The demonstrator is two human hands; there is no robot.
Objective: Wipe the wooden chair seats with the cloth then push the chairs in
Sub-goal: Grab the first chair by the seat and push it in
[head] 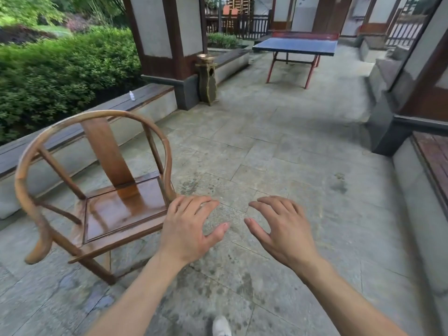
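Both your hands are empty and apart, fingers spread and relaxed, palms down over the stone floor (pixel 278 151). Left hand (pixel 188 229) hovers just beside the front right corner of the wooden chair (pixel 97 180); cannot tell whether it touches the seat edge. Right hand (pixel 281 229) hangs over bare paving, clear of everything.

No cloth in view, in neither hand nor on the seat (pixel 123 209). The seat looks glossy, maybe damp, so the wiping of this chair is probably done; judging by that, you're either between chairs or about to push. The chair stands on open floor at the left, its back toward the low ledge (pixel 72 146), with no table next to it in frame, so where it gets pushed in isn't visible.

Next move likely calls for gripping the curved armrest or seat rim with both hands and sliding it.

Around: a small bottle (pixel 132 95) on the ledge, a standing bin (pixel 208 81) by the pillar, a blue ping-pong table (pixel 297 46) far ahead, hedge at left. Your shoe (pixel 221 326) at the bottom edge. Nothing blocks the chair.
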